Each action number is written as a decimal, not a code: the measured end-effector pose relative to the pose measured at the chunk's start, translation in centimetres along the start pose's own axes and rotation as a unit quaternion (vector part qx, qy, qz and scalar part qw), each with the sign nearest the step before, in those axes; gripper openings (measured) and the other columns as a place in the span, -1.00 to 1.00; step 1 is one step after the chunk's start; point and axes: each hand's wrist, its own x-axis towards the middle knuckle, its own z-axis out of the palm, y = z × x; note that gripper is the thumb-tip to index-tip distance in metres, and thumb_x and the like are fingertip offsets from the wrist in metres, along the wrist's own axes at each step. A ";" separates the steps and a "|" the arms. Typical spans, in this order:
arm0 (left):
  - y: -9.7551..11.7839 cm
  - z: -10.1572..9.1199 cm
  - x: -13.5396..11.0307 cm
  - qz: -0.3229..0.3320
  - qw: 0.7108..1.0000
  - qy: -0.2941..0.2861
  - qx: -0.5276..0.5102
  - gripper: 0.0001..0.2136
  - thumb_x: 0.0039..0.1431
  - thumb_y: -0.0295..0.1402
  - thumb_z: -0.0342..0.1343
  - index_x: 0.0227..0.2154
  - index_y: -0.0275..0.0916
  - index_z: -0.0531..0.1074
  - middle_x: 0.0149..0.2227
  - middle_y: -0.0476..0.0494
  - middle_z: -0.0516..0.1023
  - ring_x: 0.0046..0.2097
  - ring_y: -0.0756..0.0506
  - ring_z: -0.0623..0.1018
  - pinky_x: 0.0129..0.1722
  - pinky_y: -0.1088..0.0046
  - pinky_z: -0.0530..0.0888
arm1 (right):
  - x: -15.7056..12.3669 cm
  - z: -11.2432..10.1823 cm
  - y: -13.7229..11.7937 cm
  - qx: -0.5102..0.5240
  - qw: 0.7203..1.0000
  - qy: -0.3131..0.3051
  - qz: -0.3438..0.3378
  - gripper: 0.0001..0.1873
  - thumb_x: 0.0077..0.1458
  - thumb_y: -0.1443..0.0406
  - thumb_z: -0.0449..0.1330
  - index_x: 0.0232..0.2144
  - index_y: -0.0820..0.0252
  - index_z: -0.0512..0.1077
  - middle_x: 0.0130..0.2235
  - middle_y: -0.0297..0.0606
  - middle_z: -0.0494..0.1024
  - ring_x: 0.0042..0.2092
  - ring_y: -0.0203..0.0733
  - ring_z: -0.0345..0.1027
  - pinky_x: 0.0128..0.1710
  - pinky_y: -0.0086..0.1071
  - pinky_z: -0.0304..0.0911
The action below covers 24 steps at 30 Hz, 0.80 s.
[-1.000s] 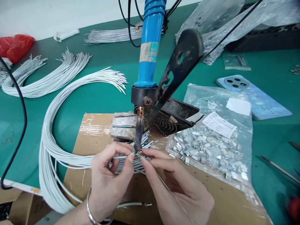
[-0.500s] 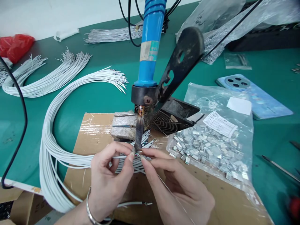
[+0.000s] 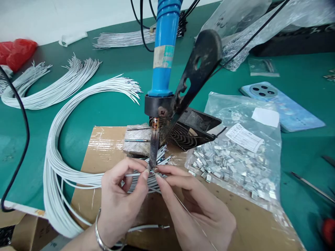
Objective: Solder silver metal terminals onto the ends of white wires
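A blue-handled soldering iron (image 3: pixel 163 52) stands clamped in a black metal stand (image 3: pixel 196 69), tip pointing down over a cardboard box (image 3: pixel 104 150). My left hand (image 3: pixel 123 202) pinches a thin white wire (image 3: pixel 134 174) and holds its end at the iron's tip (image 3: pixel 151 169). My right hand (image 3: pixel 193 205) pinches a thin strand of solder wire (image 3: pixel 183 209), its end also at the tip. Both hands meet just under the iron, fingertips almost touching. A silver bangle sits on my left wrist.
Bundles of white wires (image 3: pixel 68 115) curve over the green table (image 3: pixel 110 104) to the left. A clear bag of small metal pieces (image 3: pixel 235 160) lies right of the box, a phone (image 3: pixel 282 104) behind it. A red bag (image 3: pixel 15 52) lies far left; black cables (image 3: pixel 18 139) cross.
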 end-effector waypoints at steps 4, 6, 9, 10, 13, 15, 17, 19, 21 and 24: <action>-0.1 0.0 -0.1 0.005 1.000 -0.005 0.000 -0.86 0.16 -0.51 0.19 -0.46 -0.17 0.49 -0.38 -0.01 0.66 -0.35 -0.02 0.59 -0.61 0.62 0.24 | -0.1 0.0 0.1 0.005 1.000 0.000 0.000 -0.83 0.10 0.45 0.36 -0.43 0.06 0.56 -0.21 -0.40 0.70 -0.20 -0.31 0.59 -0.15 -0.52 0.43; -0.2 0.0 -0.1 0.005 1.000 -0.012 0.001 -0.87 0.18 -0.51 0.19 -0.45 -0.16 0.49 -0.38 0.00 0.65 -0.35 -0.01 0.58 -0.60 0.62 0.25 | -0.2 0.0 0.2 0.006 1.000 -0.001 0.002 -0.83 0.11 0.44 0.36 -0.43 0.06 0.55 -0.21 -0.40 0.70 -0.20 -0.31 0.59 -0.16 -0.51 0.43; -0.4 -0.1 -0.2 -0.002 1.000 -0.020 0.004 -0.88 0.19 -0.49 0.19 -0.44 -0.16 0.49 -0.35 0.00 0.65 -0.36 -0.01 0.58 -0.59 0.62 0.26 | -0.2 0.0 0.1 0.005 1.000 -0.003 0.012 -0.84 0.14 0.42 0.34 -0.44 0.08 0.52 -0.18 -0.36 0.70 -0.16 -0.27 0.60 -0.11 -0.46 0.43; -0.5 -0.1 -0.3 -0.006 1.000 -0.021 0.006 -0.88 0.19 -0.49 0.19 -0.44 -0.17 0.49 -0.33 -0.01 0.66 -0.35 -0.01 0.58 -0.59 0.62 0.27 | -0.2 -0.1 0.0 0.004 1.000 0.002 0.018 -0.85 0.15 0.40 0.33 -0.43 0.08 0.51 -0.17 -0.35 0.70 -0.14 -0.26 0.60 -0.10 -0.45 0.44; -0.9 -0.3 -0.7 -0.013 1.000 -0.021 0.011 -0.88 0.20 -0.48 0.19 -0.44 -0.17 0.48 -0.33 -0.03 0.65 -0.33 -0.03 0.59 -0.55 0.61 0.33 | 0.0 -0.7 0.0 -0.014 0.997 0.063 0.048 -0.93 0.23 0.30 0.29 -0.33 0.07 0.47 -0.31 -0.38 0.65 -0.27 -0.32 0.57 -0.22 -0.52 0.44; -1.2 -0.5 -1.3 -0.015 1.000 -0.021 0.010 -0.89 0.22 -0.47 0.19 -0.43 -0.17 0.48 -0.34 -0.03 0.64 -0.31 -0.04 0.59 -0.51 0.60 0.36 | 0.1 -1.5 0.4 -0.002 0.992 0.115 0.060 -0.89 0.28 0.22 0.26 -0.32 0.07 0.48 -0.46 -0.44 0.53 -0.40 -0.37 0.46 -0.34 -0.56 0.38; -1.5 -0.7 -1.9 -0.020 0.999 -0.025 0.011 -0.90 0.24 -0.45 0.18 -0.40 -0.16 0.49 -0.32 -0.04 0.63 -0.27 -0.05 0.58 -0.49 0.60 0.38 | 0.1 -2.6 1.1 0.076 0.990 0.107 0.058 -0.75 0.31 0.15 0.22 -0.38 0.10 0.57 -0.45 -0.39 0.53 -0.37 -0.33 0.46 -0.30 -0.52 0.39; -1.7 -0.9 -2.5 -0.019 0.999 -0.032 0.014 -0.91 0.26 -0.44 0.18 -0.37 -0.15 0.49 -0.30 -0.05 0.63 -0.24 -0.05 0.58 -0.50 0.60 0.37 | -0.2 -3.7 1.8 0.121 0.988 0.072 0.065 -0.60 0.32 0.00 0.13 -0.26 0.07 0.66 -0.32 -0.28 0.68 -0.30 -0.22 0.57 -0.23 -0.39 0.47; -1.7 -1.1 -3.0 -0.008 0.999 -0.047 0.023 -0.91 0.27 -0.44 0.17 -0.36 -0.15 0.48 -0.30 -0.05 0.63 -0.25 -0.05 0.59 -0.53 0.60 0.35 | -0.8 -4.3 2.2 0.127 0.988 0.030 0.082 -0.47 0.37 -0.04 -0.01 -0.22 0.05 0.69 -0.33 -0.24 0.70 -0.31 -0.19 0.58 -0.25 -0.37 0.47; -1.6 -1.4 -3.6 0.017 0.996 -0.069 0.046 -0.90 0.27 -0.47 0.16 -0.35 -0.16 0.48 -0.33 -0.06 0.64 -0.29 -0.04 0.60 -0.57 0.60 0.32 | -1.9 -4.1 1.8 0.005 0.994 -0.015 0.108 -0.47 0.42 0.06 -0.02 -0.38 0.08 0.64 -0.52 -0.33 0.54 -0.46 -0.28 0.41 -0.44 -0.45 0.29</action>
